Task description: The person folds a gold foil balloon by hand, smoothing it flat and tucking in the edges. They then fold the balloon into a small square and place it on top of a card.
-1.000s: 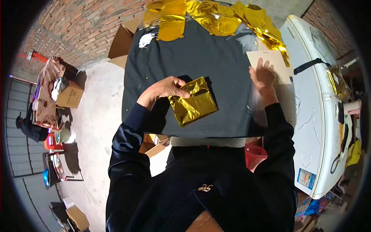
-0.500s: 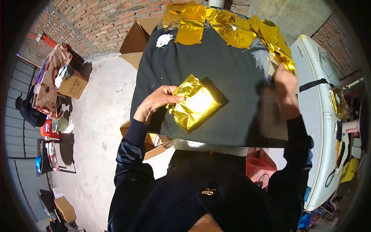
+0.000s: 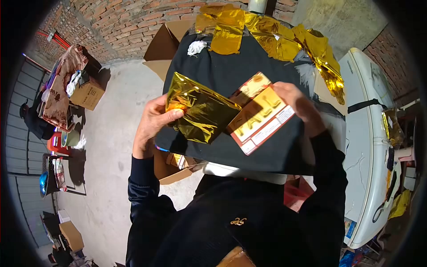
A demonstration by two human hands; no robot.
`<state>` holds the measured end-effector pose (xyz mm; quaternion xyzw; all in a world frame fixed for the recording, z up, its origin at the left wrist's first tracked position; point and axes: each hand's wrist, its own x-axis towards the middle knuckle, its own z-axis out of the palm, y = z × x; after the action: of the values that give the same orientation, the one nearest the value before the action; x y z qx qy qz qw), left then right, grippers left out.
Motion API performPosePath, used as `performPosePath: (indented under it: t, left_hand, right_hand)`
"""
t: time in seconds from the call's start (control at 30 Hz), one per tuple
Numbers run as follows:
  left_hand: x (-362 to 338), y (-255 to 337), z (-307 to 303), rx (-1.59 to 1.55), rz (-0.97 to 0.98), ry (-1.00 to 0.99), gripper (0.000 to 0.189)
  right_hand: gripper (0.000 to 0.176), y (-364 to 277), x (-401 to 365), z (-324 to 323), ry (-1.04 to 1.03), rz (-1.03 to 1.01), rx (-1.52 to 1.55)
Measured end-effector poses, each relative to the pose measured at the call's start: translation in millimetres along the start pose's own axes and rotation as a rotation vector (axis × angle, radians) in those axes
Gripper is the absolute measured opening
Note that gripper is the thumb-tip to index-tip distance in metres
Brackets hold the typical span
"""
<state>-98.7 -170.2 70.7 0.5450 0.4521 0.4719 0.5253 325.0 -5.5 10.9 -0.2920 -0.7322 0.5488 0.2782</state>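
My left hand (image 3: 155, 118) is closed on the edge of a folded gold foil packet (image 3: 202, 113), thumb on top, held tilted over the black-covered table (image 3: 198, 153). In my right hand (image 3: 296, 100) is a printed card (image 3: 262, 118) with a yellow panel, large letters and a white label strip. The fingers grip its upper right edge. The card's left side meets the packet's right corner in this view. Flat gold foil pieces (image 3: 271, 40) lie along the far and right edges of the table, near a white string bundle (image 3: 196, 47) and pale translucent strips (image 3: 307, 73).
A large white appliance (image 3: 360, 151) stands close at the right. Behind the table's left corner is an open cardboard box (image 3: 162, 46), and another box (image 3: 173, 175) sits below its front edge. A cloth-draped pile (image 3: 64, 91) and a black chair (image 3: 51, 175) are far left.
My right hand has come back from the table's right edge and now holds the printed card beside the packet. My left hand has moved left, raising and tilting the foil packet.
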Motion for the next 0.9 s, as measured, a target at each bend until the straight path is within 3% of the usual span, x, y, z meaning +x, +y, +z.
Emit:
performPosePath:
  t: [0.03, 0.07, 0.1, 0.17, 0.27, 0.37, 0.57, 0.63, 0.7, 0.77, 0.8, 0.83, 0.9]
  left_hand:
    - [-3, 4, 0, 0.033, 0.026, 0.019, 0.035]
    - [-5, 6, -1, 0.066, 0.053, 0.037, 0.034]
    - [-7, 8, -1, 0.099, 0.082, 0.056, 0.033]
    - [-8, 9, 1, 0.17, 0.112, 0.089, 0.03]
    - [-6, 4, 1, 0.226, 0.143, 0.098, 0.029]
    - [0, 4, 8, 0.188, 0.169, 0.116, 0.028]
    - [6, 1, 12, 0.082, 0.179, 0.143, 0.028]
    - [6, 1, 12, 0.074, 0.181, 0.163, 0.029]
    - [5, -2, 5, 0.076, 0.194, 0.169, 0.031]
    - [6, -3, 2, 0.081, 0.223, 0.19, 0.032]
    - [5, -3, 2, 0.068, 0.226, 0.217, 0.034]
    - [5, -4, 1, 0.066, 0.236, 0.247, 0.034]
    - [5, -8, -3, 0.06, 0.257, 0.306, 0.035]
  right_hand:
    - [0.029, -6, 0, 24, 0.08, 0.346, 0.466]
    - [0.03, 11, 5, 33, 0.093, 0.37, 0.542]
    - [0.029, 17, 11, 32, -0.013, 0.34, 0.408]
    - [0.028, 30, 14, 45, 0.13, 0.431, 0.335]
    - [0.026, 40, 13, 40, 0.14, 0.5, 0.182]
    - [0.02, 21, 6, 45, 0.212, 0.49, 0.113]
    - [0.016, 43, -1, 19, 0.363, 0.155, 0.087]
    - [0.016, -2, -5, 14, 0.41, 0.053, 0.174]
    - [0.018, -38, -1, 3, 0.605, -0.034, 0.032]
    - [0.019, -91, -5, 3, 0.816, -0.295, -0.938]
    - [0.02, -104, -3, 1, 0.852, -0.534, -1.153]
    - [0.017, -119, -1, 6, 0.858, -0.663, -1.32]
    - [0.015, -130, -4, 33, 0.622, -0.695, -1.525]
